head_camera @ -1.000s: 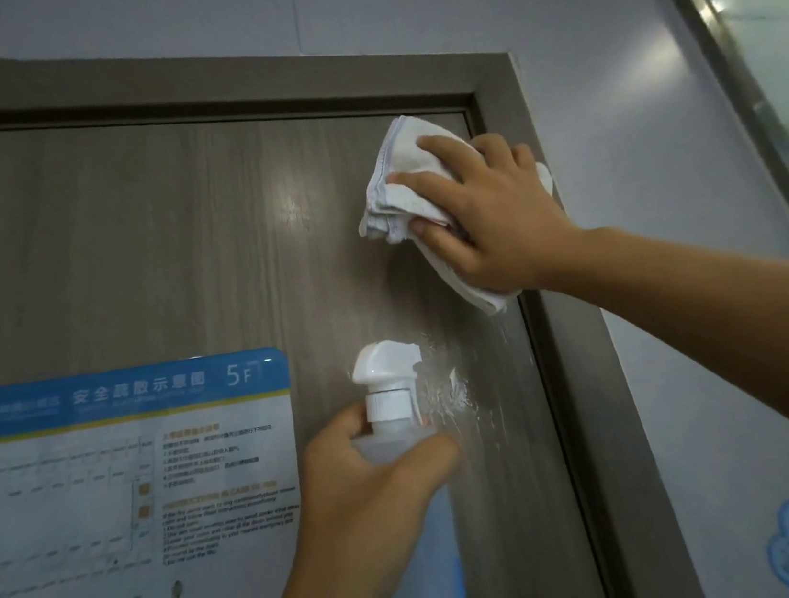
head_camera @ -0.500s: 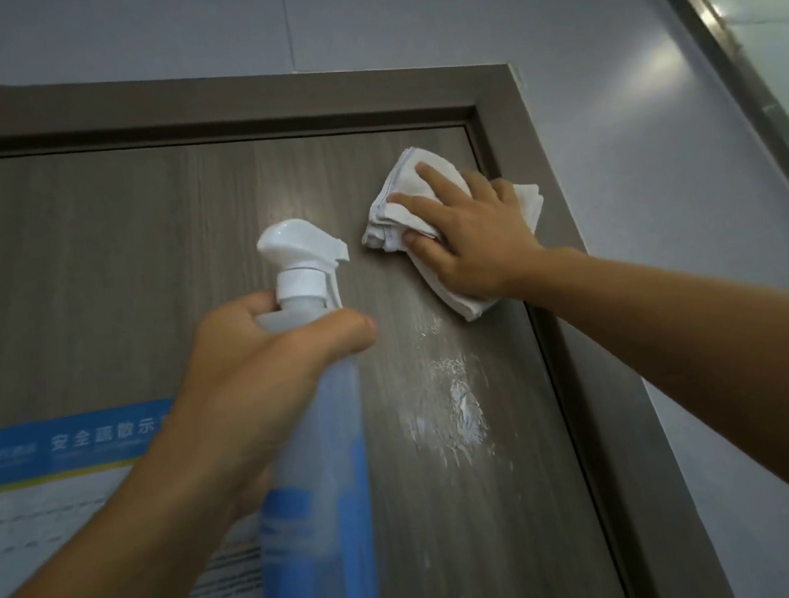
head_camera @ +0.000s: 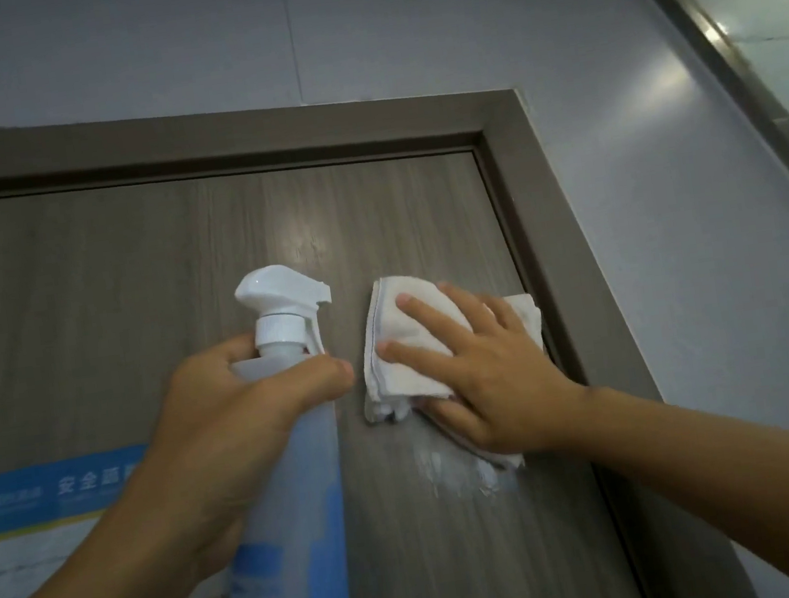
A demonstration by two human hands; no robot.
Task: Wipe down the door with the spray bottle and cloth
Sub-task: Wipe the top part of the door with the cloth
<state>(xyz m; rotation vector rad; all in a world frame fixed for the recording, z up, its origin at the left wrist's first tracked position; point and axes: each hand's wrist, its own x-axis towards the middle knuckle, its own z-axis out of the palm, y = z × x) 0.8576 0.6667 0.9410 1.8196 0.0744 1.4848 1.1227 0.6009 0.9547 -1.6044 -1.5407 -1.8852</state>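
Note:
A grey-brown wood-grain door fills the view, its top right corner in sight. My right hand lies flat on a folded white cloth, pressing it against the door near the right edge. Just below the cloth, white foam streaks the door surface. My left hand grips the neck of a translucent spray bottle with a white trigger head and a blue label, held upright close to the door, left of the cloth.
A darker door frame runs along the top and right side. A blue and white evacuation notice is stuck on the door at lower left. Pale wall panels lie to the right, with a metal strip at the far right.
My right hand slid the cloth down the door toward the foam patch. My left hand raised the spray bottle from low in the view to beside the cloth.

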